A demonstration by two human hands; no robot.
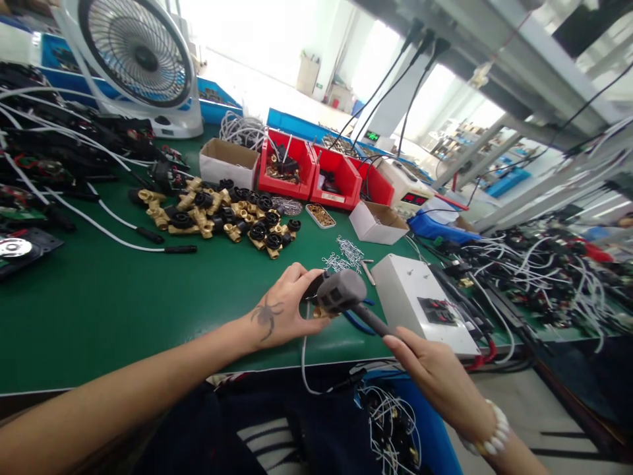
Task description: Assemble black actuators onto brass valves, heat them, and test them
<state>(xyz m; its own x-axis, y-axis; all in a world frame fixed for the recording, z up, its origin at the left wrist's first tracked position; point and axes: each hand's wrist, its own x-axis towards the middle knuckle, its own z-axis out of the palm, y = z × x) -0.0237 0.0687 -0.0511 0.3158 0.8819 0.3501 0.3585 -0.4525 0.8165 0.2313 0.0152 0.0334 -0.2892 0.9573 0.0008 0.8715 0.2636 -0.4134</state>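
Note:
My left hand (287, 307) is closed around a black and brass valve assembly (324, 313) near the front edge of the green bench. From this part a white cable (303, 359) hangs over the edge. In my right hand (435, 369) is the handle of a dark grey mallet (346, 290). The mallet head sits over the assembly and hides much of it; whether the two touch, I cannot tell. Just behind lies a pile of small metal clips (346, 254), with a pen-like tool (368, 272) beside it. Blue-handled pliers (360, 323) are partly hidden behind the mallet.
Brass fittings with black caps (222, 211) are heaped at the back left. Red bins (289, 178), a cardboard box (230, 161) and a fan (138, 59) stand behind. A grey metal box (420, 303) is to the right. Below sits a blue crate (430, 422) of cabled parts.

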